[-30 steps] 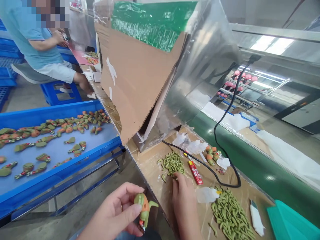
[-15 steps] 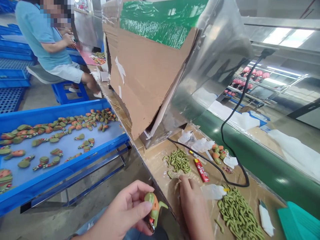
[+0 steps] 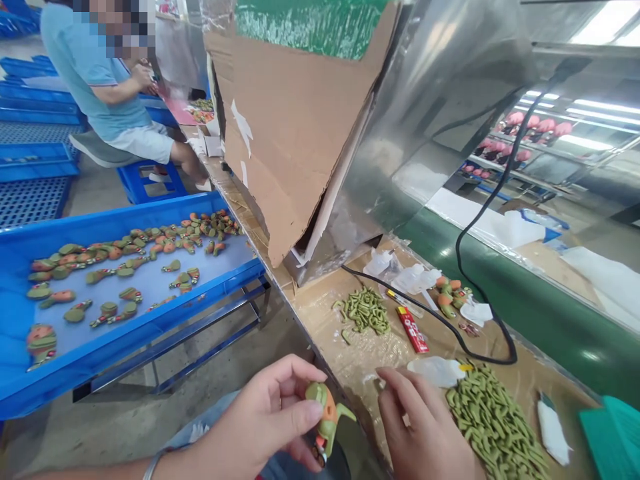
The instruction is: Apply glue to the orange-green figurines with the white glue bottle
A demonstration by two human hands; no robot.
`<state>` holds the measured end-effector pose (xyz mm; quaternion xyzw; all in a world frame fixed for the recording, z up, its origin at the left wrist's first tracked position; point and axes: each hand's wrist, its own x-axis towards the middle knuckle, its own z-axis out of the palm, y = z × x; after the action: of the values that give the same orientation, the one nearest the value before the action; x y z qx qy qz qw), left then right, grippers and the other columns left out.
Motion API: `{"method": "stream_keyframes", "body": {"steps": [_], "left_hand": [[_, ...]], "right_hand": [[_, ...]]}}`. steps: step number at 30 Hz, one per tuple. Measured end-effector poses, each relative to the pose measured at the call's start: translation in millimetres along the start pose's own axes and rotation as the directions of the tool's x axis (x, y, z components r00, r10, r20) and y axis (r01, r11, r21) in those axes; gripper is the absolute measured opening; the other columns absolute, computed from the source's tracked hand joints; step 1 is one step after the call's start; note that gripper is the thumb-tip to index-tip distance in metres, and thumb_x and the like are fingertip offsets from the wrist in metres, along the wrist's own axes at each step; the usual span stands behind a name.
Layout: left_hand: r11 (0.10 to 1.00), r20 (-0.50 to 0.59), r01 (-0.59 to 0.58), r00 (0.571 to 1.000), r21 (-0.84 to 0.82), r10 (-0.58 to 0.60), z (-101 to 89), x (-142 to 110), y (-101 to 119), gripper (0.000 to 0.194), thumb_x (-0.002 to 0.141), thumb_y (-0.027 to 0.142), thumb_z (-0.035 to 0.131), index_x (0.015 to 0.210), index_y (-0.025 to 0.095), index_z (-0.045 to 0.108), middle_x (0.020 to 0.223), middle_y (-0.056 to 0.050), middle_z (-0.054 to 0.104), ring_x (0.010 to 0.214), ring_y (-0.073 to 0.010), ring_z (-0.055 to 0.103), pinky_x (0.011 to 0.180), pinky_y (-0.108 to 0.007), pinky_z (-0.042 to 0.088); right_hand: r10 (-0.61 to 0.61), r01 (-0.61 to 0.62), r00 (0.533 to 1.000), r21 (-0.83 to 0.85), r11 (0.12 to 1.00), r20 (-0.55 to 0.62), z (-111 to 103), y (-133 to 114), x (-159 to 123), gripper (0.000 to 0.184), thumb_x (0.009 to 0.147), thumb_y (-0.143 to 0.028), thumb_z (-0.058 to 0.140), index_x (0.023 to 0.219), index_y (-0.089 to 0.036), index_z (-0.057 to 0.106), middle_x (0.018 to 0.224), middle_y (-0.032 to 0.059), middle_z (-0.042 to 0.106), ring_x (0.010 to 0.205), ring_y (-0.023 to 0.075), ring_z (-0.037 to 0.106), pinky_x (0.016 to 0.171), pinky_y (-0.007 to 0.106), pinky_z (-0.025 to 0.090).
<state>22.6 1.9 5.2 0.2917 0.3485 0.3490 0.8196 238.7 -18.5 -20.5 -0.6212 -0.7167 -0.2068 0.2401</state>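
Observation:
My left hand (image 3: 273,417) grips a small green and orange figurine (image 3: 328,412) between thumb and fingers, over my lap by the table edge. A thin curved green arm sticks out from its right side. My right hand (image 3: 425,423) is above the cardboard-covered tabletop, its fingers bent and drawn together; whatever they may hold is hidden. Beyond its fingertips lies a small heap of curved green pieces (image 3: 365,310). A bigger heap of such pieces (image 3: 493,417) is to its right. Close behind this hand, a translucent squeeze bottle (image 3: 435,371) with a yellow tip lies on its side.
A blue tray (image 3: 200,293) of similar figurines stands at left. On the table are a red packet (image 3: 413,330), more squeeze bottles (image 3: 413,279), a black cable (image 3: 463,350) and a teal basket (image 3: 613,433). A cardboard-covered metal hood (image 3: 300,147) rises ahead. A seated co-worker (image 3: 95,73) is beyond.
My right hand has drawn back from the small heap, toward the lower right. The left hand keeps its grip on the figurine. The whole view has shifted slightly.

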Motion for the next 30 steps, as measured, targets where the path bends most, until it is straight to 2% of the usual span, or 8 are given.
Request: {"method": "stream_keyframes", "body": {"steps": [5, 10, 14, 18, 22, 25, 28, 30], "left_hand": [[0.998, -0.052, 0.03, 0.998, 0.046, -0.028, 6.3, 5, -5, 0.022, 0.08, 0.026, 0.071, 0.097, 0.015, 0.061, 0.077, -0.001, 0.064, 0.069, -0.0142, 0.06, 0.056, -0.028, 0.057], [0.997, -0.093, -0.014, 0.995, 0.073, 0.021, 0.2, 8, 2, 0.019, 0.084, 0.027, 0.066, 0.1, 0.018, 0.06, 0.08, -0.001, 0.062, 0.073, -0.0146, 0.058, 0.061, -0.03, 0.057], [0.996, -0.114, -0.037, 0.992, 0.081, 0.046, -2.0, 8, 9, 0.019, 0.086, 0.027, 0.065, 0.102, 0.019, 0.059, 0.082, -0.001, 0.062, 0.076, -0.0155, 0.057, 0.063, -0.031, 0.057], [0.997, -0.107, -0.03, 0.993, 0.077, 0.038, 0.4, 6, 10, 0.018, 0.085, 0.025, 0.064, 0.101, 0.018, 0.059, 0.08, -0.001, 0.062, 0.074, -0.0155, 0.058, 0.061, -0.032, 0.057], [0.996, -0.105, -0.044, 0.993, 0.073, 0.051, 0.5, 6, 10, 0.018, 0.086, 0.024, 0.064, 0.102, 0.017, 0.059, 0.079, 0.0, 0.061, 0.073, -0.0152, 0.058, 0.061, -0.032, 0.057], [0.997, -0.103, -0.03, 0.994, 0.068, 0.037, -0.7, 6, 9, 0.017, 0.086, 0.024, 0.064, 0.101, 0.016, 0.059, 0.078, -0.001, 0.062, 0.071, -0.0143, 0.058, 0.06, -0.03, 0.056], [0.998, -0.068, -0.012, 0.998, 0.063, 0.017, -1.0, 4, 7, 0.019, 0.084, 0.025, 0.067, 0.098, 0.015, 0.06, 0.077, -0.001, 0.063, 0.069, -0.0132, 0.059, 0.057, -0.028, 0.056], [0.999, -0.036, -0.008, 0.999, 0.05, 0.01, -0.3, 2, 6, 0.022, 0.081, 0.026, 0.07, 0.097, 0.015, 0.06, 0.078, -0.001, 0.064, 0.068, -0.0127, 0.06, 0.056, -0.027, 0.056]], "right_hand": [[0.068, -0.07, 0.996, 0.02, 0.997, 0.064, 26, 12, -7, 0.039, 0.097, -0.024, 0.027, 0.078, -0.018, 0.06, 0.071, 0.0036, 0.06, 0.062, 0.018, 0.061, 0.058, 0.028, 0.046], [0.169, -0.18, 0.982, 0.134, 0.975, 0.088, 20, 15, -6, 0.026, 0.097, -0.026, 0.037, 0.097, -0.019, 0.062, 0.088, 0.0031, 0.067, 0.078, 0.0163, 0.065, 0.066, 0.025, 0.049], [0.117, -0.169, 0.972, 0.267, 0.949, 0.203, 16, 1, 9, 0.023, 0.095, -0.026, 0.041, 0.094, -0.021, 0.064, 0.09, 0.0018, 0.067, 0.08, 0.0146, 0.065, 0.07, 0.023, 0.051], [0.039, -0.154, 0.946, 0.343, 0.927, 0.321, 27, -8, 20, 0.026, 0.09, -0.013, 0.04, 0.083, -0.02, 0.064, 0.084, 0.0022, 0.066, 0.078, 0.0153, 0.064, 0.069, 0.023, 0.05], [0.038, -0.16, 0.943, 0.349, 0.924, 0.332, 35, -5, 17, 0.026, 0.088, -0.012, 0.04, 0.079, -0.019, 0.064, 0.077, 0.004, 0.065, 0.071, 0.0189, 0.063, 0.063, 0.028, 0.05], [0.058, -0.163, 0.96, 0.377, 0.912, 0.273, 23, -5, 12, 0.023, 0.092, -0.016, 0.04, 0.085, -0.02, 0.062, 0.081, 0.0037, 0.064, 0.073, 0.0175, 0.063, 0.065, 0.026, 0.05], [0.019, -0.119, 0.977, 0.468, 0.876, 0.213, -5, -15, 8, 0.01, 0.094, -0.022, 0.05, 0.1, -0.025, 0.058, 0.092, -0.0009, 0.064, 0.084, 0.0104, 0.063, 0.073, 0.016, 0.049], [-0.023, -0.074, 0.985, 0.542, 0.837, 0.17, -24, -28, 6, 0.011, 0.093, -0.022, 0.055, 0.103, -0.027, 0.057, 0.093, -0.0026, 0.063, 0.084, 0.0084, 0.063, 0.073, 0.012, 0.047]]}}
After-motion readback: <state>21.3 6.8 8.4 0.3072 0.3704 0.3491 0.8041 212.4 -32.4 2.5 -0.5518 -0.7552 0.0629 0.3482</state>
